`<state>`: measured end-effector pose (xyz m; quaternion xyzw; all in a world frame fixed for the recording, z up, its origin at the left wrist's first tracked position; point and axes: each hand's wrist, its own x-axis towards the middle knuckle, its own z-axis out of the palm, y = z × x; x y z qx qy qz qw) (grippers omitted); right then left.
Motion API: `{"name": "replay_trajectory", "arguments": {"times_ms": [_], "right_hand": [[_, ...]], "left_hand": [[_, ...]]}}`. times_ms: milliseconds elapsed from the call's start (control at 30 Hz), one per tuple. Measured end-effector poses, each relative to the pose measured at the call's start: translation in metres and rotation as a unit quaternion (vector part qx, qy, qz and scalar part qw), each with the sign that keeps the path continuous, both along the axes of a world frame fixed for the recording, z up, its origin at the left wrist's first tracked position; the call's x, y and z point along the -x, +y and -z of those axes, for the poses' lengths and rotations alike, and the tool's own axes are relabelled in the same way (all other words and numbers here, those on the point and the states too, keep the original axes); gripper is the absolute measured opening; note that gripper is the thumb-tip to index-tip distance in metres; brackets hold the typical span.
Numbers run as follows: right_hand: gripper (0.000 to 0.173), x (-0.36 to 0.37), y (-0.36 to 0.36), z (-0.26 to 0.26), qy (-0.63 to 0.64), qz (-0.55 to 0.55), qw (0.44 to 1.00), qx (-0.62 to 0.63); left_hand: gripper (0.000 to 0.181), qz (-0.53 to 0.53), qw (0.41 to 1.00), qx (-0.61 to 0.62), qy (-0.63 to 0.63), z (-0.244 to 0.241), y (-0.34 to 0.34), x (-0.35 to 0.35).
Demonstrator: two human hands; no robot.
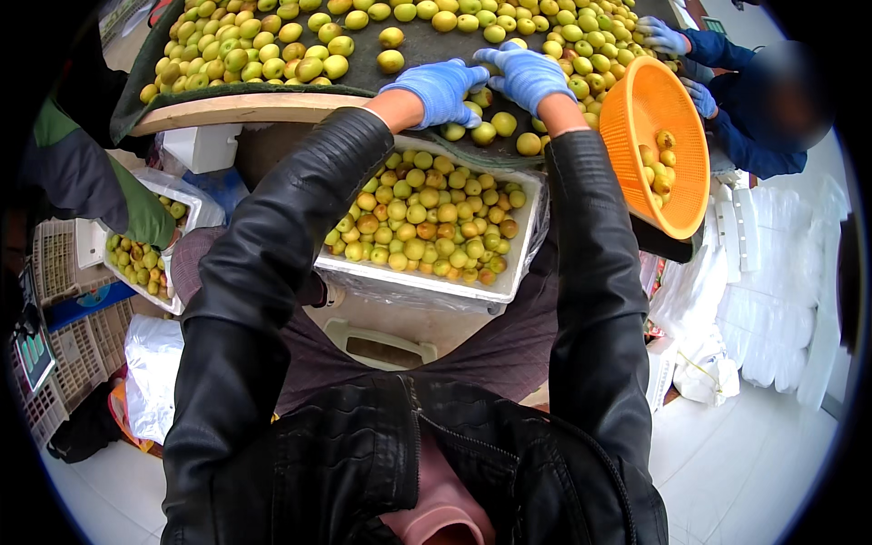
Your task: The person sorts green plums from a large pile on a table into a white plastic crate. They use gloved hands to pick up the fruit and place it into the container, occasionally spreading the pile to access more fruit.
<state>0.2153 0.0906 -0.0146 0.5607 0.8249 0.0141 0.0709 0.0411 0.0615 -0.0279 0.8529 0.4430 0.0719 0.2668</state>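
My left hand (439, 88), in a blue knitted glove, rests over the front of a dark cloth-covered sorting table (368, 58). Its thumb and fingers are apart, next to a few loose yellow-green jujubes (482, 97). Close by on the right, my right hand (528, 75) wears the same kind of glove. Its fingers are spread over the jujubes, and its palm side is hidden. Below both hands, between my knees, stands a white foam box (507, 289) lined with clear plastic. Many jujubes (429, 218) fill it, some with brown patches.
An orange plastic basket (616, 129) holding several jujubes tilts at the table's right. Beyond it, a co-worker's gloved hands (664, 35) touch the fruit. A wooden edge strip (245, 109) borders the table. Another foam box (204, 204) and plastic crates (88, 340) stand left.
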Motion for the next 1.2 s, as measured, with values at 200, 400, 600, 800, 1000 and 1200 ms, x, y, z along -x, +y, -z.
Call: {"name": "replay_trajectory", "arguments": {"times_ms": [200,400,600,800,1000,1200], "right_hand": [[0.037,0.015,0.013,-0.008,0.052,0.028,0.997,0.04],[0.042,-0.023,-0.039,-0.025,0.245,0.055,0.966,0.06],[0.051,-0.041,-0.07,-0.021,0.259,0.059,0.954,0.138],[0.068,-0.033,-0.078,-0.022,0.251,0.037,0.952,0.174],[0.073,-0.027,-0.08,-0.016,0.254,0.053,0.951,0.166],[0.07,-0.023,-0.076,0.005,0.396,0.089,0.899,0.163]], "left_hand": [[0.063,-0.022,1.0,-0.004,-0.01,0.001,-0.007,-0.004],[0.051,0.05,0.998,0.045,-0.016,-0.004,-0.01,0.004],[0.07,0.121,0.986,0.115,-0.009,-0.011,-0.008,0.007],[0.077,0.052,0.997,0.054,0.016,-0.005,-0.017,0.004],[0.072,-0.006,1.0,0.015,-0.007,0.001,-0.022,-0.001],[0.06,-0.051,0.994,0.018,-0.1,0.023,-0.005,-0.002]]}}
